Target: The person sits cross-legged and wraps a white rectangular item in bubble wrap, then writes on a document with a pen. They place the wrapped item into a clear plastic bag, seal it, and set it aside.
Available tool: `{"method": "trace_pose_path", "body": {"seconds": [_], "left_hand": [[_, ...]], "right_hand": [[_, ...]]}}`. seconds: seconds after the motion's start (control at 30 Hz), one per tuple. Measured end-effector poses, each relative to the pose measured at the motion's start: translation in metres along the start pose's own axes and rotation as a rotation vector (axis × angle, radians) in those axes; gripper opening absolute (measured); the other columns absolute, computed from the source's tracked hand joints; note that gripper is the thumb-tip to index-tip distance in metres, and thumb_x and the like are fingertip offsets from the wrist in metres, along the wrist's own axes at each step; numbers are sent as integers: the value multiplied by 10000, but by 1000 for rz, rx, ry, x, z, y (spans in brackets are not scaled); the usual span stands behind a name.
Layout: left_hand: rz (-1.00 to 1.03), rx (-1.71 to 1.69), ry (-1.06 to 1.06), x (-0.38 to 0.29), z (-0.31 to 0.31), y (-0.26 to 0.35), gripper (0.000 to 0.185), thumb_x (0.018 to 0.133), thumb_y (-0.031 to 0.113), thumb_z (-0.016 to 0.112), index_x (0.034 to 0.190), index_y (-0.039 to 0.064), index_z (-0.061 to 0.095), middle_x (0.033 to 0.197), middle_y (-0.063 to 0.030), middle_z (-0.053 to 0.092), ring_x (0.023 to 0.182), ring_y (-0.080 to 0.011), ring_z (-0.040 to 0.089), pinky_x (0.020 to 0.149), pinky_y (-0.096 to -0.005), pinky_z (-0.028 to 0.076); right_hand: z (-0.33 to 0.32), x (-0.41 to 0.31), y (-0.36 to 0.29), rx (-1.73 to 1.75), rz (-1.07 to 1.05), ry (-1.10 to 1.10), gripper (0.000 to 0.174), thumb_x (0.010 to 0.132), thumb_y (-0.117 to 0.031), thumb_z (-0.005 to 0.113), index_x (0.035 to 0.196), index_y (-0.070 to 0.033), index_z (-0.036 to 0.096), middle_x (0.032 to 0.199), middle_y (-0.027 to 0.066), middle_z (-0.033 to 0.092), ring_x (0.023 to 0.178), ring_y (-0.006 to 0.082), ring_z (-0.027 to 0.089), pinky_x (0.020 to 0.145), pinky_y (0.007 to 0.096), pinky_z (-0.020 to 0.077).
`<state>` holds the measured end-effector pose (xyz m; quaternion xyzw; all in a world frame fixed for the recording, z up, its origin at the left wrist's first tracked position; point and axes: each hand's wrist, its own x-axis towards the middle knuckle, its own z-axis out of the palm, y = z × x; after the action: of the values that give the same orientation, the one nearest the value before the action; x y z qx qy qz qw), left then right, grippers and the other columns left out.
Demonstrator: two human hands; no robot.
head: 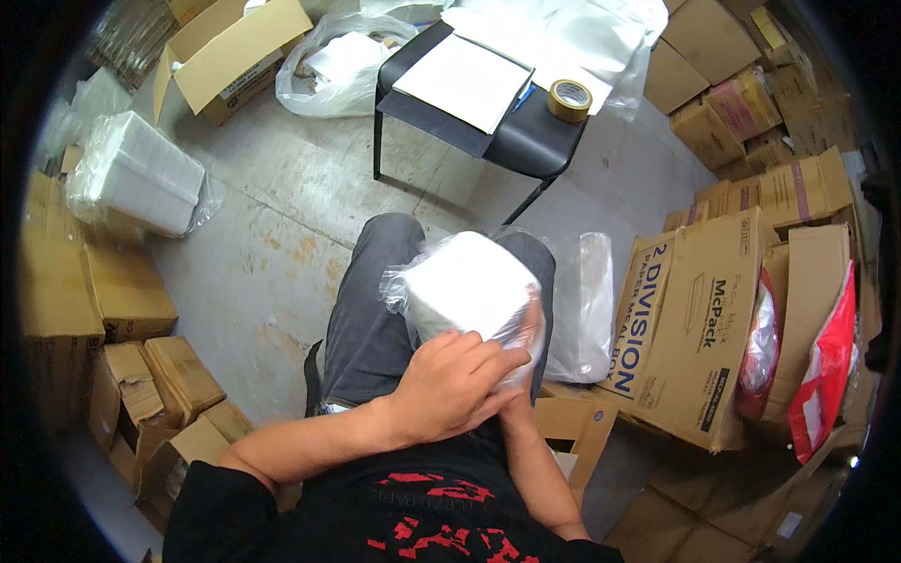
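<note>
A white, rounded-square pack [468, 278] wrapped in clear plastic film sits over my lap, its gathered film end sticking out to the left. My left hand [454, 380] reaches across the pack's near side with its fingers curled against the film. My right hand [533, 320] holds the pack's right side; it is blurred and partly hidden by the film and my left hand. Beside my right leg stands another plastic-wrapped white pack [595, 310], long and narrow.
Ahead, a black stool [531, 151] bears white papers [464, 81], a blue pen [524, 98] and a tape roll [570, 98]. A wrapped white stack [144, 172] lies at left. Cardboard boxes [130, 281] line the left; a large printed carton [693, 331] stands close at right.
</note>
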<state>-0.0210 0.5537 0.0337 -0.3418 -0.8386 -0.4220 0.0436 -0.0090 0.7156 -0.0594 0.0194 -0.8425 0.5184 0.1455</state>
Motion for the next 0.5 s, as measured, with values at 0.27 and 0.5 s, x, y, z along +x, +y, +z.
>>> {"method": "trace_pose_path", "body": {"seconds": [0.27,0.5], "left_hand": [[-62,25,316,-1,30,-14,477,742,220,883,1154,126,662,1068,-59,615,957,-281,565,845,-414,445],[-3,14,225,13,25,-16,191,785,126,814,939,116,702,902,-16,652,877,-232,609,799,-386,432]], "right_hand": [[-18,-1,38,1130,528,137,577,997,-322,678,1447,-18,485,1332,137,624,1216,279,621,1064,431,517],[-9,-6,26,1104,428,177,593,1034,-408,589,1462,-19,459,1371,139,602,1245,300,603,1097,451,485]]}}
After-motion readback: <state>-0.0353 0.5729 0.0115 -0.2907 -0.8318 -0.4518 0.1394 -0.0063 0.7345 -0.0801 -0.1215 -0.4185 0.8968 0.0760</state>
